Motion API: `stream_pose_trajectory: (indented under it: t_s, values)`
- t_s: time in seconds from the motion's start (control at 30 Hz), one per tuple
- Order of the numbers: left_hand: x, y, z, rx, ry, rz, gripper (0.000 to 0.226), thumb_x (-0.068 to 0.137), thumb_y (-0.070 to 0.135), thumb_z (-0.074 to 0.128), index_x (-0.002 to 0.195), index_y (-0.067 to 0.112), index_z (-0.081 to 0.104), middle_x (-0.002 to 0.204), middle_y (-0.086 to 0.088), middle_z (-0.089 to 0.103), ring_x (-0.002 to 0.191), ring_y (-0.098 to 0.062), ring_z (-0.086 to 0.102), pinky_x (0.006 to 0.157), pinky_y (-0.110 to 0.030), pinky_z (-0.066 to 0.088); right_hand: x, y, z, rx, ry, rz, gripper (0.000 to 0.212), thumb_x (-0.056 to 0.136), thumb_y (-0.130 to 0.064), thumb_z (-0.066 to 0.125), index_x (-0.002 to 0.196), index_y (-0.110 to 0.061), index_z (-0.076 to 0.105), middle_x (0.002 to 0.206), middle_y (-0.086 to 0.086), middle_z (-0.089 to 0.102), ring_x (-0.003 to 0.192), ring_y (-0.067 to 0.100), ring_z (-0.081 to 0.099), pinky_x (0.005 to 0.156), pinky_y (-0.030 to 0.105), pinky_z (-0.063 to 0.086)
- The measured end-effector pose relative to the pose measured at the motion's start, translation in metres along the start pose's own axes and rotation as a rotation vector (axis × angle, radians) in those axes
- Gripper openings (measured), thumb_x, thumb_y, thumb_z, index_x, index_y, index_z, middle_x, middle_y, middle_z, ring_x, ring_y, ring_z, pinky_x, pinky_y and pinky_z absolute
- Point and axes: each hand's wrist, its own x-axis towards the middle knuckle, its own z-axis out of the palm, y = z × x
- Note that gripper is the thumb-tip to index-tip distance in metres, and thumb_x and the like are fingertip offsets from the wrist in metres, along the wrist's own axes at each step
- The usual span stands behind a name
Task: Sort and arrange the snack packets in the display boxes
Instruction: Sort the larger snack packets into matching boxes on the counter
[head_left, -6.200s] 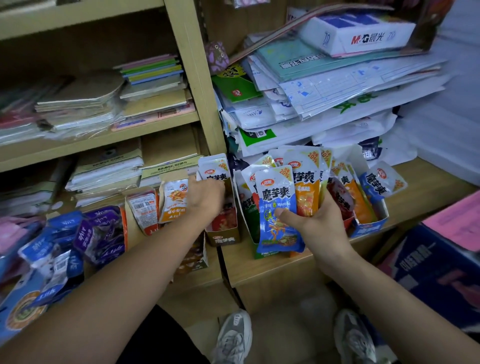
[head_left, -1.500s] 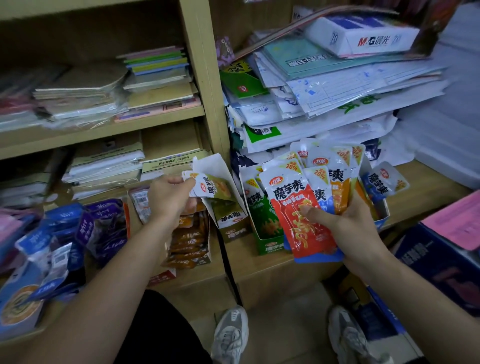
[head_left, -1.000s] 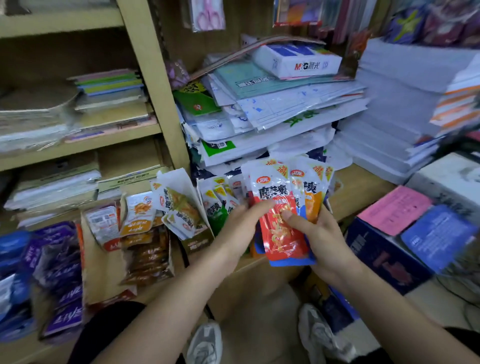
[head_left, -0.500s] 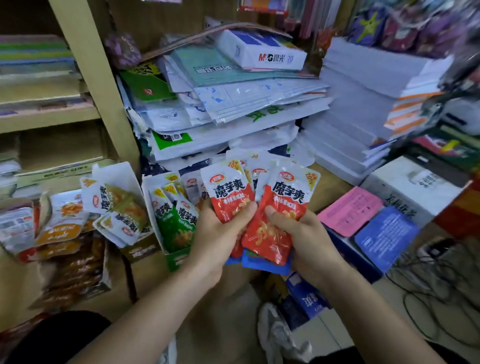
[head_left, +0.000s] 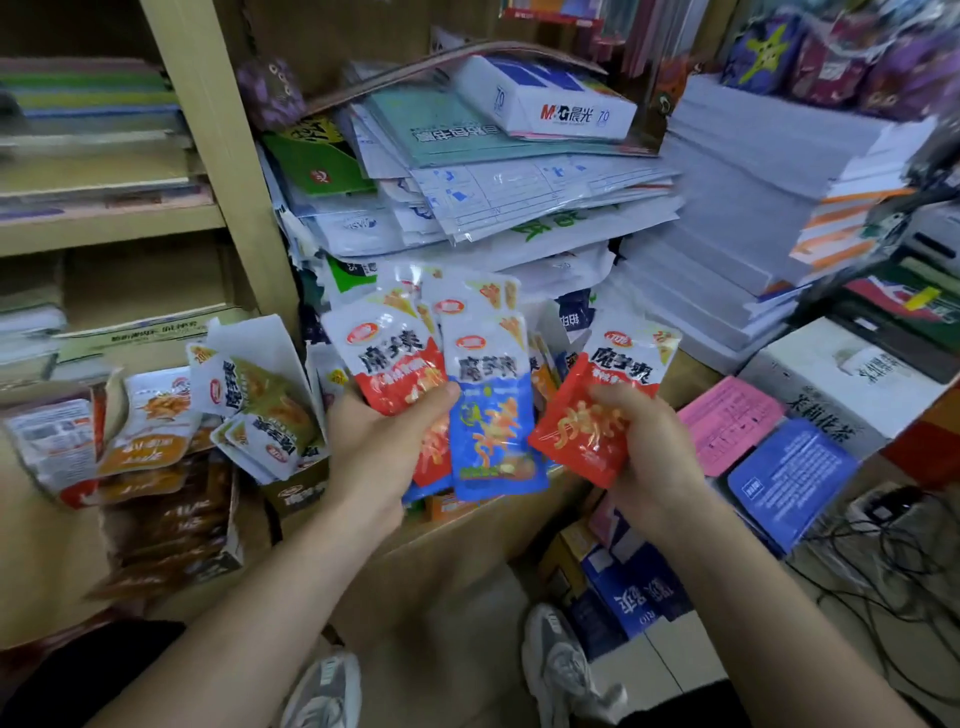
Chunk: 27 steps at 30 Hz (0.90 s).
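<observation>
Stacked paper (head_left: 519, 208) piles up behind the olive display box (head_left: 298, 491), and just right of that box we hold the stock. Our left hand (head_left: 379, 452) pinches a fan of packets (head_left: 491, 421), red and blue, thumb across their fronts, while our right hand (head_left: 649, 441), further right of the box, curls round a single red packet (head_left: 597, 410). Packets stand roughly upright, tops leaning apart; the box lies left of and below both hands, so we judge the left hand nearer.

The forearms (head_left: 291, 587) are left bare down to the left hand (head_left: 379, 447) and right hand (head_left: 649, 447). Grey-and-white laced sneakers (head_left: 558, 670) are worn, with a black garment (head_left: 88, 670) over the left leg.
</observation>
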Motion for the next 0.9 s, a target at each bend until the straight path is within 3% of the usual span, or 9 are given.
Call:
stream_pose_trajectory:
  t_s: [0.1,0.2,0.27,0.37,0.53,0.6,0.67,0.77,0.9]
  values:
    - [0.024,0.016,-0.026,0.091,0.117,0.097,0.033,0.073,0.016,0.089,0.102,0.018,0.073,0.095,0.004,0.078,0.087,-0.016,0.076,0.081,-0.045,0.062,0.014,-0.013,-0.002,-0.104,0.139,-0.142,0.007,0.089,-0.009,0.059,0.089,-0.015,0.056,0.080,0.005,0.067,0.069,0.021,0.067,0.064,0.034,0.054]
    - [0.039,0.026,-0.051,0.144,0.159,0.142,0.027,0.075,0.015,0.088,0.094,0.024,0.071,0.091,0.010,0.076,0.082,-0.011,0.075,0.080,-0.043,0.061,0.025,-0.016,0.000,-0.411,0.094,-0.402,0.028,0.090,-0.002,0.061,0.069,-0.016,0.049,0.062,-0.001,0.058,0.051,0.012,0.055,0.048,0.025,0.042]
    - [0.043,0.027,-0.063,0.153,0.172,0.137,0.027,0.076,0.013,0.087,0.089,0.027,0.068,0.090,0.012,0.075,0.080,-0.009,0.074,0.080,-0.041,0.061,0.032,-0.012,0.001,-0.652,0.084,-0.544,0.029,0.088,-0.005,0.069,0.064,-0.013,0.055,0.061,-0.007,0.066,0.051,0.010,0.062,0.048,0.026,0.049]
    - [0.044,0.024,-0.071,0.161,0.173,0.130,0.030,0.077,0.014,0.087,0.091,0.030,0.066,0.091,0.013,0.075,0.080,-0.008,0.074,0.076,-0.037,0.060,0.040,-0.008,0.007,-0.803,0.117,-0.652,0.022,0.090,-0.019,0.072,0.070,-0.017,0.064,0.062,-0.010,0.069,0.059,0.010,0.068,0.055,0.028,0.053]
    - [0.042,0.020,-0.076,0.140,0.162,0.126,0.037,0.077,0.013,0.087,0.094,0.034,0.063,0.095,0.013,0.074,0.087,-0.009,0.073,0.074,-0.034,0.058,0.054,-0.002,0.015,-0.926,-0.017,-0.574,0.026,0.099,-0.024,0.060,0.083,-0.003,0.063,0.064,0.012,0.062,0.051,0.021,0.054,0.051,0.040,0.045]
    - [0.042,0.019,-0.076,0.132,0.153,0.113,0.036,0.077,0.014,0.087,0.098,0.033,0.064,0.100,0.009,0.075,0.091,-0.013,0.074,0.076,-0.036,0.059,0.059,0.003,0.016,-1.049,-0.144,-0.483,0.025,0.098,-0.029,0.062,0.115,-0.011,0.068,0.085,0.002,0.069,0.072,0.019,0.065,0.066,0.044,0.056]
    - [0.044,0.018,-0.076,0.136,0.144,0.102,0.034,0.077,0.015,0.087,0.098,0.031,0.065,0.102,0.008,0.076,0.091,-0.014,0.074,0.077,-0.038,0.059,0.061,0.005,0.012,-1.018,-0.164,-0.464,0.043,0.096,-0.035,0.065,0.138,-0.024,0.058,0.101,-0.009,0.069,0.092,0.023,0.069,0.084,0.049,0.058]
    - [0.043,0.016,-0.072,0.145,0.124,0.079,0.031,0.076,0.018,0.088,0.096,0.030,0.067,0.099,0.009,0.077,0.088,-0.013,0.075,0.078,-0.039,0.060,0.049,0.004,0.007,-0.946,-0.137,-0.595,0.035,0.096,-0.030,0.065,0.131,-0.024,0.065,0.101,-0.012,0.071,0.087,0.025,0.070,0.078,0.053,0.058]
    - [0.035,0.011,-0.061,0.107,0.068,0.051,0.032,0.073,0.015,0.089,0.097,0.025,0.070,0.091,0.010,0.078,0.085,-0.014,0.076,0.077,-0.040,0.060,0.011,0.010,0.015,-0.843,-0.131,-0.783,0.027,0.090,-0.035,0.070,0.114,-0.021,0.073,0.091,-0.007,0.072,0.078,0.014,0.067,0.066,0.044,0.059]
